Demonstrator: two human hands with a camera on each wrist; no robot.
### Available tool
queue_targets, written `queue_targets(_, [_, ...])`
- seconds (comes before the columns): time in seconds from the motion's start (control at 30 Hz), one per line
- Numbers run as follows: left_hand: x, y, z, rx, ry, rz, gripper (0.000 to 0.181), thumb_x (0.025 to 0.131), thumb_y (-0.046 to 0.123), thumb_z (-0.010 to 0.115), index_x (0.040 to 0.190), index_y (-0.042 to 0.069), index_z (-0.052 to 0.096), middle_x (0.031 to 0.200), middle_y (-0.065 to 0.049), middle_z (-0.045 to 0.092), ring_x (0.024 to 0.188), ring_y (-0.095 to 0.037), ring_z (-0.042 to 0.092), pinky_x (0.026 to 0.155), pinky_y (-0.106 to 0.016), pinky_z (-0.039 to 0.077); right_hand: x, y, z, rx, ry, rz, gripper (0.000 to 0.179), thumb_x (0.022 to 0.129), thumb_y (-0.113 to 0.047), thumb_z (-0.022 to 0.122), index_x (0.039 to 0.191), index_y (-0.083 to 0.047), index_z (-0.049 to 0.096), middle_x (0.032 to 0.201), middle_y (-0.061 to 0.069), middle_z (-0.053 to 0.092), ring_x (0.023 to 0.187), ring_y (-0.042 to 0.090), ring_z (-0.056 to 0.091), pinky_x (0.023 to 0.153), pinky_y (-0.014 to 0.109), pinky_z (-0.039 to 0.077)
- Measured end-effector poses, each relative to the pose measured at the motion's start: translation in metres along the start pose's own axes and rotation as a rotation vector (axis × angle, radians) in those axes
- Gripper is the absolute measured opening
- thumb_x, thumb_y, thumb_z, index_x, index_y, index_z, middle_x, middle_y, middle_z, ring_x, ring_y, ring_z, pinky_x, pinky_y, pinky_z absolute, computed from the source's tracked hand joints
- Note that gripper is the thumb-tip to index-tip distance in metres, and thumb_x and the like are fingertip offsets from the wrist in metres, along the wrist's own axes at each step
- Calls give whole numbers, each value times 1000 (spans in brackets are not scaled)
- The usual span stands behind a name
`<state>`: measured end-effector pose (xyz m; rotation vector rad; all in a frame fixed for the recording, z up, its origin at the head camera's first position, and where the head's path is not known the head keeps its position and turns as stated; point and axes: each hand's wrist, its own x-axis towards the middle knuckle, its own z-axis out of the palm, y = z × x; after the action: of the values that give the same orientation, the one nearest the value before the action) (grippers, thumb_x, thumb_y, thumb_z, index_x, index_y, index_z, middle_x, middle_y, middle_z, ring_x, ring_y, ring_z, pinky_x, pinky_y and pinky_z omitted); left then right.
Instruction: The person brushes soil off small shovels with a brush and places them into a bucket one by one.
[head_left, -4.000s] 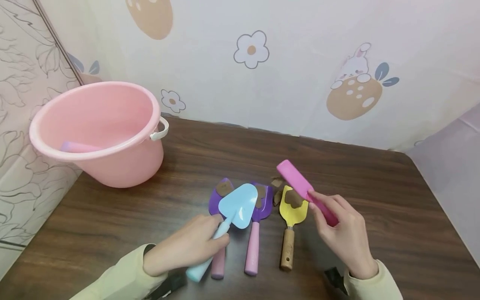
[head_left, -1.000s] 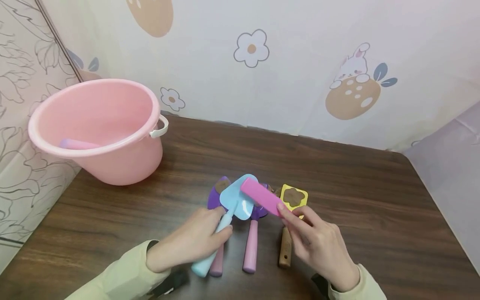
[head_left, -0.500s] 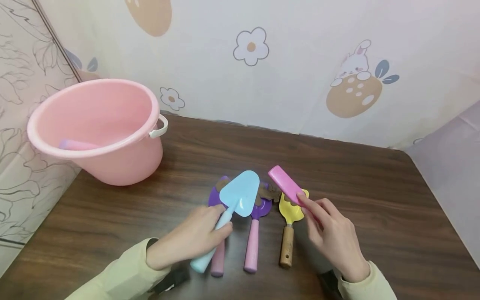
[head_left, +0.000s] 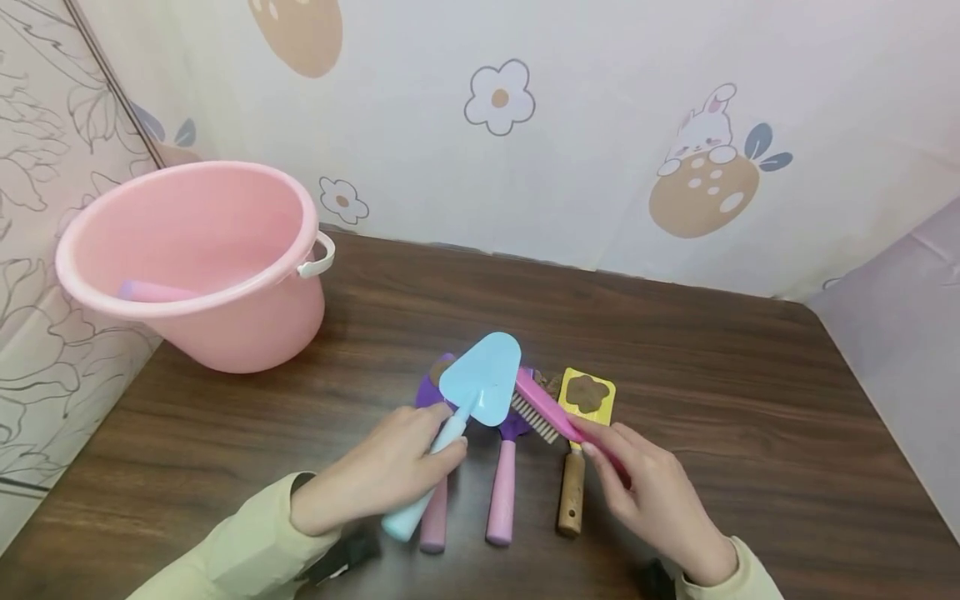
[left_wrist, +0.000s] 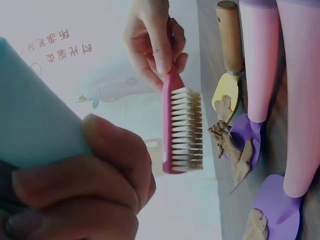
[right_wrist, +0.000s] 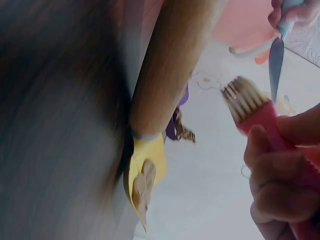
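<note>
In the head view my left hand [head_left: 390,462] grips the handle of a light blue trowel [head_left: 486,375], its blade raised over the purple tools. My right hand [head_left: 652,487] holds a pink brush [head_left: 542,402] by its handle, the pale bristles turned toward the trowel blade. The left wrist view shows the brush's bristles [left_wrist: 187,130] darkened at their tips. Beneath lie two purple trowels with pink handles, the right one [head_left: 513,427] partly covered by the brush. A yellow trowel [head_left: 606,408] with a wooden handle [head_left: 572,493] lies beside them, a brown flower-shaped lump [head_left: 587,392] on its blade.
A pink bucket [head_left: 255,342] with a white handle stands at the back left, a pink and lilac handle [head_left: 161,292] inside it. Brown crumbly pieces [head_left: 551,383] lie between the purple and yellow trowels. A patterned wall covering [head_left: 585,167] rises behind the dark wood table [head_left: 712,350].
The brush has swung back and forth beside the blue trowel and now turns its bristles sideways, toward the blade. The trowel has risen slightly away from me in my left hand.
</note>
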<state>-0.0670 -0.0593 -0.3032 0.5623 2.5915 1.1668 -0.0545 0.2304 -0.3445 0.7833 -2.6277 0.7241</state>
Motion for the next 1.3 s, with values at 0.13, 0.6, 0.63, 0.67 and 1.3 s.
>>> queue_targets(0.13, [1, 3, 1, -28, -23, 14, 15, 90, 19, 51, 78, 12, 48, 61, 4, 46, 49, -5, 46, 45, -24, 41, 2, -5, 4, 69, -62, 3, 44, 79, 4, 71, 119, -13, 65, 83, -9, 60, 62, -5, 42, 54, 9, 36])
queue_targets(0.6, [5, 7, 9, -88, -76, 54, 14, 91, 20, 52, 80, 11, 50, 61, 3, 47, 46, -5, 46, 42, -24, 40, 11, -2, 14, 432, -146, -35, 28, 88, 8, 58, 106, -13, 62, 67, -7, 54, 57, -3, 45, 50, 10, 37])
queue_targets(0.63, [5, 7, 9, -83, -76, 55, 14, 91, 21, 52, 80, 11, 50, 61, 3, 46, 46, -4, 45, 42, -23, 40, 12, -1, 14, 457, -154, -32, 27, 89, 8, 58, 106, -12, 62, 67, -6, 54, 57, -3, 46, 50, 11, 37])
queue_targets(0.67, [5, 7, 9, -79, -76, 54, 14, 91, 20, 52, 80, 11, 50, 60, 3, 46, 46, -4, 45, 42, -23, 40, 11, 0, 15, 473, -163, -28, 26, 89, 8, 57, 106, -12, 62, 67, -5, 54, 57, -2, 46, 50, 11, 38])
queue_targets(1.3, [-1, 2, 8, -107, -162, 110, 22, 89, 14, 54, 70, 13, 43, 57, 11, 38, 47, 2, 38, 43, -18, 34, 12, 30, -6, 741, -145, 255, 19, 100, 2, 39, 109, 2, 56, 66, 5, 50, 41, 16, 36, 29, 22, 31])
